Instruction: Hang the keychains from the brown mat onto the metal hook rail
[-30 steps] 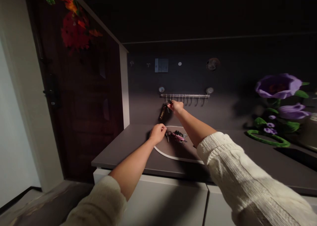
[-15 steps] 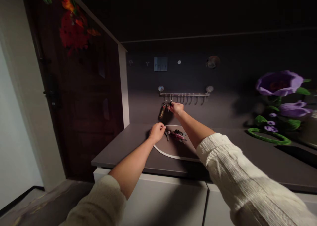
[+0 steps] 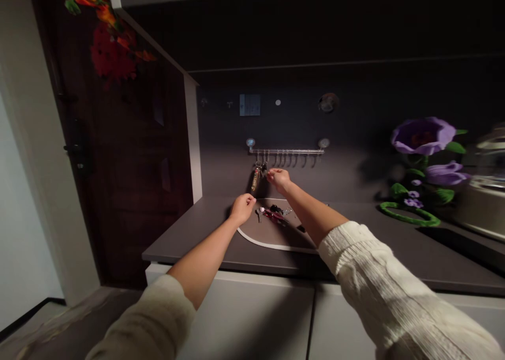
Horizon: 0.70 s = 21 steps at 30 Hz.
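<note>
Below a clear hook rail (image 3: 292,151) hang a gold-coloured tag with lettering (image 3: 255,179) and a small bunch of dark keys (image 3: 264,169). My right hand (image 3: 279,179) is just right of these keys, its bent fingertips slightly apart and holding nothing visible. Lower down, my left hand (image 3: 242,208) is above the left edge of a rounded mat (image 3: 272,246), thumb and fingers closed with nothing visible in them. On the mat lie a loose key (image 3: 259,215) and a pile of keys with pink and black pieces (image 3: 275,215).
Purple artificial flowers (image 3: 424,135) with a green ring base stand on the counter (image 3: 189,239) at right, beside a pale jar-like container (image 3: 487,202). A shelf (image 3: 276,28) overhangs the counter. To the left is a dark door (image 3: 130,191) with a handle and red-orange flowers.
My right hand has drawn slightly away from the dark keys, which now hang from the rail apart from its fingertips. My left hand stays low beside the mat. The view has shifted slightly right.
</note>
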{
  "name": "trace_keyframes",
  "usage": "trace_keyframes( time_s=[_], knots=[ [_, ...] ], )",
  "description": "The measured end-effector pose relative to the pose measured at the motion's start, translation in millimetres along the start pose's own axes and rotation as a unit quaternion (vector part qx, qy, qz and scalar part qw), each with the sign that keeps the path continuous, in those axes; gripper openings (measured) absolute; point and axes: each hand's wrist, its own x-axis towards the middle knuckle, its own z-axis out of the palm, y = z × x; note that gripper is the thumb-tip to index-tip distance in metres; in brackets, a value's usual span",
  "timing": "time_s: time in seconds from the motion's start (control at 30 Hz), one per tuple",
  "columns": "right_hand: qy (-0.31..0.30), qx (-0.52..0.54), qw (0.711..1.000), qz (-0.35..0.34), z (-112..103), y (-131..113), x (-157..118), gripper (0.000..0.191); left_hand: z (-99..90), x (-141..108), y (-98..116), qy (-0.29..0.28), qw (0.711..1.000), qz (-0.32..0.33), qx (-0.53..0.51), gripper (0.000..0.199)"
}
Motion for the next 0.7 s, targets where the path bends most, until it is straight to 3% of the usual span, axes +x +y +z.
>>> trace_keyframes(
  time_s=[0.1,0.27,0.37,0.57,0.7],
  knots=[
    [-0.018,-0.009,1.0,0.009,-11.6,-2.5,-13.7,0.016,-2.0,-0.9,2.6,0.015,0.999,-0.02,-0.043,0.011],
    [-0.053,-0.047,0.997,0.007,-32.4,-1.4,-37.9,0.007,-4.5,-0.9,13.8,0.023,0.983,-0.144,-0.112,0.007],
    [-0.064,-0.092,0.994,-0.005,-43.2,4.0,-52.7,0.002,-3.0,1.1,20.7,0.024,0.976,-0.187,-0.11,0.008],
    [-0.105,-0.229,0.966,-0.061,-61.6,23.3,-72.1,0.007,8.8,1.3,19.0,0.032,0.978,-0.196,-0.058,0.01],
    [-0.132,-0.359,0.915,-0.128,-67.9,31.6,-75.2,0.012,15.0,-1.4,10.3,0.017,0.984,-0.175,-0.007,0.009]
  ],
)
